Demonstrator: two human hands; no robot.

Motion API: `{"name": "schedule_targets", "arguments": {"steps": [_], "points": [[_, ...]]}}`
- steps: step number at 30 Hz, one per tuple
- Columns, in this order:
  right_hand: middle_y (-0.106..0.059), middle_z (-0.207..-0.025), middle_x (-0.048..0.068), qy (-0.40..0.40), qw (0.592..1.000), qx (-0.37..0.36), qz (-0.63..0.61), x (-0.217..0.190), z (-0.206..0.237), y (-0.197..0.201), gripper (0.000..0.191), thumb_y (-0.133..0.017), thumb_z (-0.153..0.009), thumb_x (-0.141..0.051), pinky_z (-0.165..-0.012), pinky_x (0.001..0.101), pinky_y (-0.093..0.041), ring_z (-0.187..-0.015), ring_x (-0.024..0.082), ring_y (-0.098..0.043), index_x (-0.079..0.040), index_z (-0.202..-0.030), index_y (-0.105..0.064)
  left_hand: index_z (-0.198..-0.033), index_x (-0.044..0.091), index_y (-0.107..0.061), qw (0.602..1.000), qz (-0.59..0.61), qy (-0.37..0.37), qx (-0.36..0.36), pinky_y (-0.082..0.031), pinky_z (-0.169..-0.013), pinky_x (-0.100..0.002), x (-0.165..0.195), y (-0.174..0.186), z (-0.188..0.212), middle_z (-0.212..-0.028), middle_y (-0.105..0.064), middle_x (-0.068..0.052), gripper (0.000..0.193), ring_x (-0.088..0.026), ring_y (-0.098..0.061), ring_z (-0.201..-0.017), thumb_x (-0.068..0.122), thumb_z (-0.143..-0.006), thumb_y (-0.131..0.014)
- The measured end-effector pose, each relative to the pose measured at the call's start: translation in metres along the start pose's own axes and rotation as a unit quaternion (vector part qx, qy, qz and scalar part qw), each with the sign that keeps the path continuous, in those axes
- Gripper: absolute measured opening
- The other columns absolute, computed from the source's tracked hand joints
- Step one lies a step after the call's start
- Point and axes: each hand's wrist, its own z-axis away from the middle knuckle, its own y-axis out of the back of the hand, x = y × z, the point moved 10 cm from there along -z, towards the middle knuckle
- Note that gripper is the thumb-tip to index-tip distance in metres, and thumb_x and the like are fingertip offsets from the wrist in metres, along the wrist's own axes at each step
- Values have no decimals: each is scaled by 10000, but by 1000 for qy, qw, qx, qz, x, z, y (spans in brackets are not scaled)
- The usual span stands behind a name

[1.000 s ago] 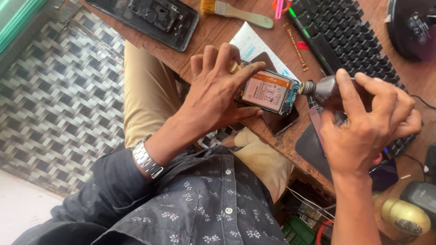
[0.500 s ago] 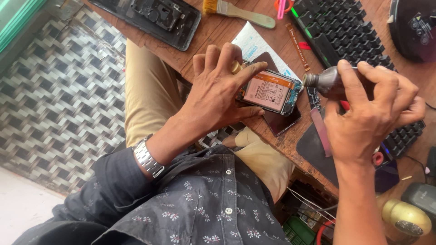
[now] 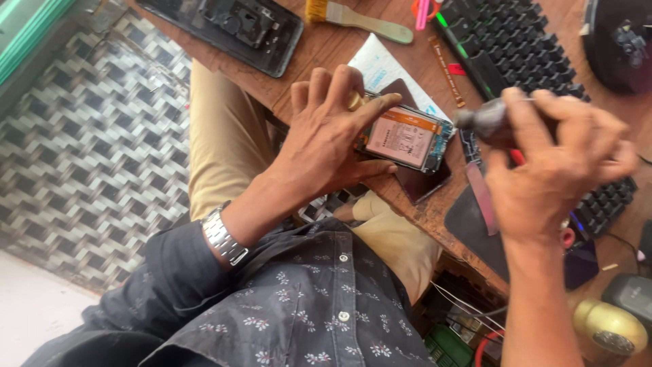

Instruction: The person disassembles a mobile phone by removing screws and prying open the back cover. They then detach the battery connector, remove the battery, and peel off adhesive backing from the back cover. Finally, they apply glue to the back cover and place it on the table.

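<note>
left hand [image 3: 326, 146]: clamps opened phone [image 3: 406, 138] at surface [image 3: 326, 51] edge, fingers spread over its side
right hand [image 3: 553, 163]: closed round dark tool [image 3: 485, 122], tip at phone's right end
beyond: keyboard [image 3: 516, 47], brush [image 3: 356, 15], another phone [image 3: 234, 27]

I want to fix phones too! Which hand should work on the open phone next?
Probably the right hand: it already grips the dark, small-tipped tool right beside the opened phone with the orange-labelled battery. The left hand is busy steadying that phone.
</note>
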Motion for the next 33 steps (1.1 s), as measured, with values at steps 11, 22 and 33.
{"name": "schedule_targets", "arguments": {"steps": [11, 22, 33], "points": [[-573, -1353, -54, -23, 1000, 10, -14, 1, 10, 5, 591, -766, -824, -60, -1177, 385, -214, -1347, 153, -447, -234, -1385, -709, -1371, 248, -648, 1000, -10, -4, 1, -320, -955, -481, 4, -5, -1, -1201, -459, -108, 872, -313, -397, -1139, 573, -617, -942], [-580, -1326, -64, -28, 999, -3, -36, -14, 18, 13, 568, -783, -823, -64, -1167, 387, -217, -1320, 146, -461, -245, -1356, -712, -1443, 233, -505, 999, 11, 21, -24, -341, -950, -485, -1, -9, -3, -1178, -437, -137, 1102, -320, -415, -1128, 541, -506, -996], [-575, -1308, -69, -5, 1000, 2, -6, -20, 21, 16, 508, -807, -875, -109, -1175, 360, -186, -1317, 140, -438, -254, -1353, -718, -1561, 41, -238, 987, 157, -41, -17, -397, -1187, -445, -17, 25, 4, -1387, -396, -144, 1179, -332, -442, -1302, 178, -661, -987]]}}
